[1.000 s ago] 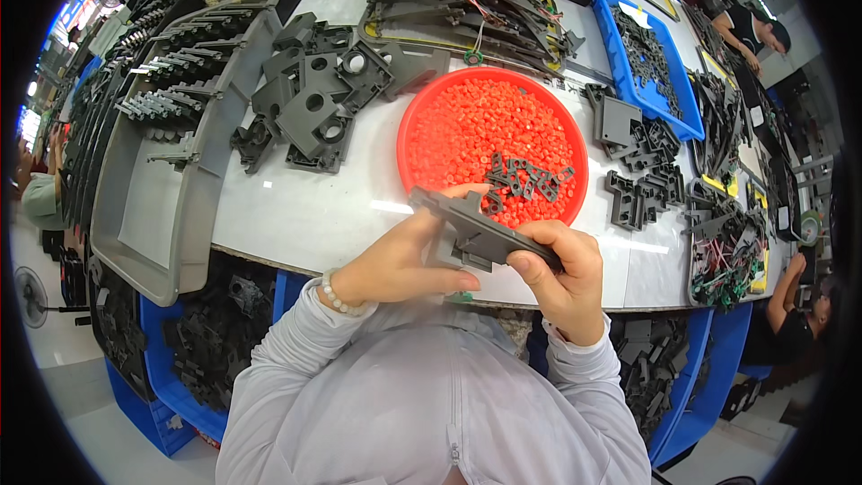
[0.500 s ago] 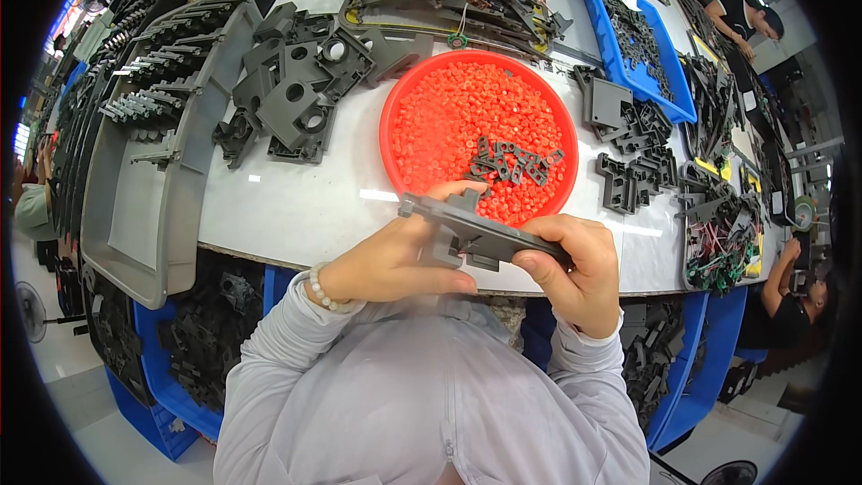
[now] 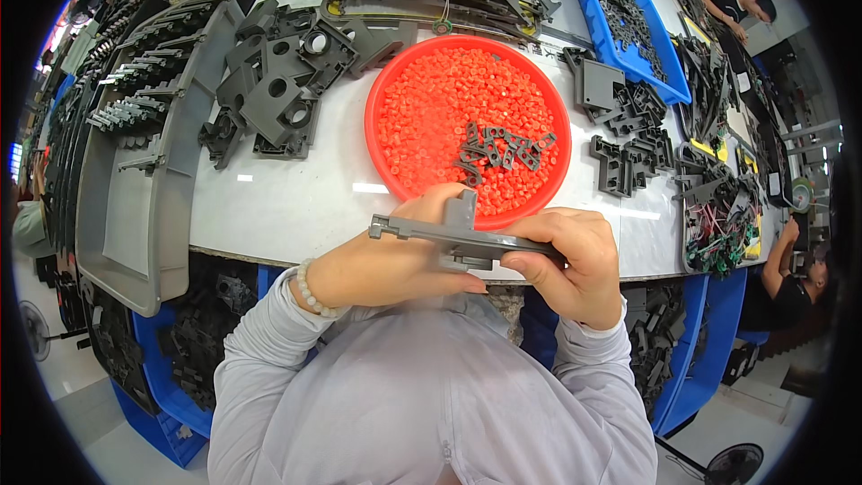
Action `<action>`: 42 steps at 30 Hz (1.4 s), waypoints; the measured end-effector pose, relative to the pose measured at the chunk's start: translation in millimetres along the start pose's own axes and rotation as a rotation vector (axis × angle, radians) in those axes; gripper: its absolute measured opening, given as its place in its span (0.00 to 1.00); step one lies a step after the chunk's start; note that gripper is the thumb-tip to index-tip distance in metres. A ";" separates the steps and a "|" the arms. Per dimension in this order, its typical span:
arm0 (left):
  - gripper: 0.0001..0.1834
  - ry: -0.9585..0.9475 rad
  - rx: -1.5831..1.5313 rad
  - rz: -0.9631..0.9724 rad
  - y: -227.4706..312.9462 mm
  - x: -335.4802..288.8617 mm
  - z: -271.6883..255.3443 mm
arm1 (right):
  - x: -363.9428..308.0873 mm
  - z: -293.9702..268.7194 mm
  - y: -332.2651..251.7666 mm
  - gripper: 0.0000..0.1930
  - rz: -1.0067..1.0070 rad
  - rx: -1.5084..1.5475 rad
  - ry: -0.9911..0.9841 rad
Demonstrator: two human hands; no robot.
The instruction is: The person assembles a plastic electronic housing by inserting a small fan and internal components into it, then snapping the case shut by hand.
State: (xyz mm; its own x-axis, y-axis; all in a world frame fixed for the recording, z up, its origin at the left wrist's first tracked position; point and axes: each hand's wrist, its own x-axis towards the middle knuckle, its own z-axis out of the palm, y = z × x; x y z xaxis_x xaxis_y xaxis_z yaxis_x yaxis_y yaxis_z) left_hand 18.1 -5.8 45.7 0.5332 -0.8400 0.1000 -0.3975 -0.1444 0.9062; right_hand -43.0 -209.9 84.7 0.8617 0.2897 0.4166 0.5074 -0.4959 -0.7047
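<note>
A long dark grey plastic part (image 3: 422, 230) with a raised tab is held edge-on between both hands, just in front of the red basin. My left hand (image 3: 386, 260) closes round its left and middle portion, with the thumb below. My right hand (image 3: 575, 260) pinches its right end between thumb and fingers. Beyond the hands stands the round red basin (image 3: 373, 148), full of small red plastic pieces (image 3: 431, 117). Several small dark grey brackets (image 3: 503, 148) lie on top of those pieces. The left fingertips are partly hidden behind the part.
Left of the basin lies a heap of grey housings (image 3: 278, 90), beside a grey tray (image 3: 171, 224) with metal-shafted parts. On the right are grey blocks (image 3: 620, 162), a blue bin (image 3: 664, 81) and wired parts (image 3: 718, 224). Blue crates (image 3: 678, 359) stand below the table edge. Two people are at far right.
The grey part has tilted to lie more level, its raised tab now standing upright. Both hands still hold it. The whole view has shifted slightly.
</note>
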 end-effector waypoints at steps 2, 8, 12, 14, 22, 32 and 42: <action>0.43 0.021 0.085 0.057 2.1 -0.1 0.5 | 0.4 3.1 -0.6 0.12 -0.011 0.039 0.047; 0.41 0.054 0.066 0.007 10.0 0.8 -2.0 | 10.4 2.6 -10.4 0.13 -0.052 -0.063 0.087; 0.42 -0.043 0.206 0.088 -0.1 6.4 -8.4 | 17.2 0.7 -4.2 0.11 0.009 -0.085 0.039; 0.41 -0.060 0.275 0.177 -9.4 3.0 -8.3 | 21.7 -5.7 -6.3 0.11 0.187 0.024 -0.118; 0.40 0.336 -0.869 0.017 -33.6 -19.8 -7.0 | -7.5 -17.8 69.3 0.09 0.325 -0.059 0.189; 0.39 0.264 -1.422 0.049 -43.1 -21.2 19.7 | 4.6 18.0 97.7 0.11 0.222 -0.516 0.016; 0.33 0.337 -1.249 -0.078 -36.0 -8.8 23.5 | -10.9 19.5 63.6 0.12 0.129 -0.168 0.153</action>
State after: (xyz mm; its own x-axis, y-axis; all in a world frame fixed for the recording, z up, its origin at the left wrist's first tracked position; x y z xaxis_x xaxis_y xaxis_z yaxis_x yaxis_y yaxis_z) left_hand 10.2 -5.5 2.5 0.7565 -0.6529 -0.0378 0.5073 0.5493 0.6641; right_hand -20.0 -228.6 24.1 0.9022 0.0947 0.4209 0.3752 -0.6537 -0.6572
